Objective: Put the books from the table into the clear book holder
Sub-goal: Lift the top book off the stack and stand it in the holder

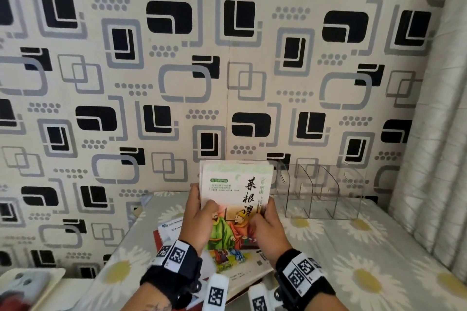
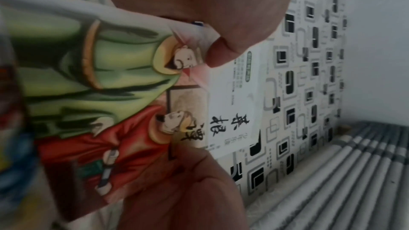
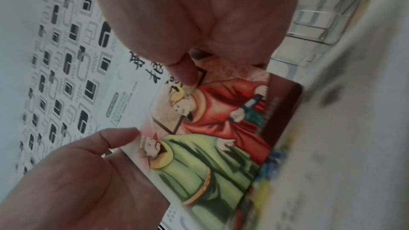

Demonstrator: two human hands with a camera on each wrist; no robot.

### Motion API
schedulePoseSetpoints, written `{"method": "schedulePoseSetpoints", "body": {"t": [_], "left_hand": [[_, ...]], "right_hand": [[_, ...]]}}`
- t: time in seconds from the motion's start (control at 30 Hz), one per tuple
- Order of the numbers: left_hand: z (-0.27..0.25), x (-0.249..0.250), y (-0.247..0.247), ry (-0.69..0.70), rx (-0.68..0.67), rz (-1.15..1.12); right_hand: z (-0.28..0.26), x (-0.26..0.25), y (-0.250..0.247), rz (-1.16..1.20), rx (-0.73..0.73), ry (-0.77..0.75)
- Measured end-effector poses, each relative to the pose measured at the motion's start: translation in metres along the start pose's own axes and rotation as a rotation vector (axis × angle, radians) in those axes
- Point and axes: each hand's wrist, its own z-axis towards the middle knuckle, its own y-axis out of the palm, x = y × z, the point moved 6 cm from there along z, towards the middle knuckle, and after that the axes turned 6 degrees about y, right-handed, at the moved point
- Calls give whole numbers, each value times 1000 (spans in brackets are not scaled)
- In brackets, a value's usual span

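Both hands hold up a small stack of books (image 1: 236, 192) above the table; the front cover shows two robed figures, one green, one red, and black calligraphy. My left hand (image 1: 202, 217) grips the stack's left edge, thumb on the cover. My right hand (image 1: 267, 219) grips its right edge. In the left wrist view the book cover (image 2: 106, 93) fills the frame, as the book cover (image 3: 212, 137) does in the right wrist view. The clear book holder (image 1: 321, 192) stands empty to the right, by the wall. More books (image 1: 174, 232) lie on the table under my hands.
The table has a grey daisy-print cloth (image 1: 366, 260). Patterned wallpaper (image 1: 177, 70) rises right behind it. A pale curtain (image 1: 439, 134) hangs at the right. A white tray (image 1: 32, 283) sits at the lower left.
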Motion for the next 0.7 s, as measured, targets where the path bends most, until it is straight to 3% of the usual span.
{"method": "schedulePoseSetpoints", "body": {"t": [0.2, 0.4, 0.47, 0.6, 0.7], "left_hand": [[-4, -14, -1, -2, -30, -38], [-4, -15, 10, 48, -23, -17], [-5, -14, 18, 86, -6, 6], [-5, -13, 42, 127, -65, 61], [-9, -10, 60, 79, -133, 50]], "right_hand": [[7, 5, 2, -129, 10, 15], [-2, -14, -10, -392, 386, -68], [-3, -22, -10, -289, 340, -58], [-2, -32, -6, -64, 54, 52], [-1, -35, -20, 4, 20, 99]]}}
